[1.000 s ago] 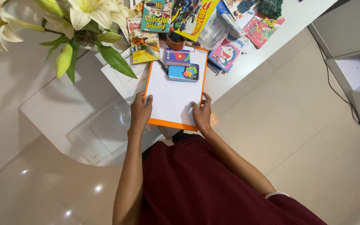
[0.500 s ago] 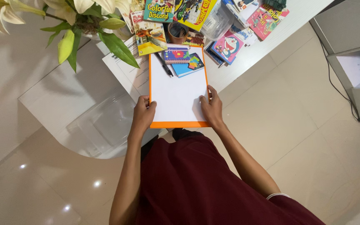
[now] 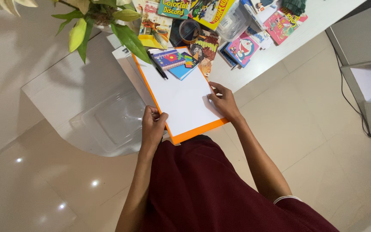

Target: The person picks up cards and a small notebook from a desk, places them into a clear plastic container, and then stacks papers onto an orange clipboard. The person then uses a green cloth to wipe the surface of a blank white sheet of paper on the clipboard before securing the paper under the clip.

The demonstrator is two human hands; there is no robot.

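White worktop (image 3: 65, 81), cluttered with kids' books (image 3: 241, 47) up top. Left hand (image 3: 153, 129) has its grip closed on the orange clipboard's (image 3: 181, 96) lower-left edge at frame centre, while right hand (image 3: 223, 102) rests open on its right edge.

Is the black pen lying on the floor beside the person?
No, the black pen lies on the orange clipboard, near its far end next to the small colourful notebooks, up on the white table.

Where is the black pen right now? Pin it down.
In the head view, the black pen lies at the far left corner of the orange clipboard, left of the small notebooks, under the plant's leaves.
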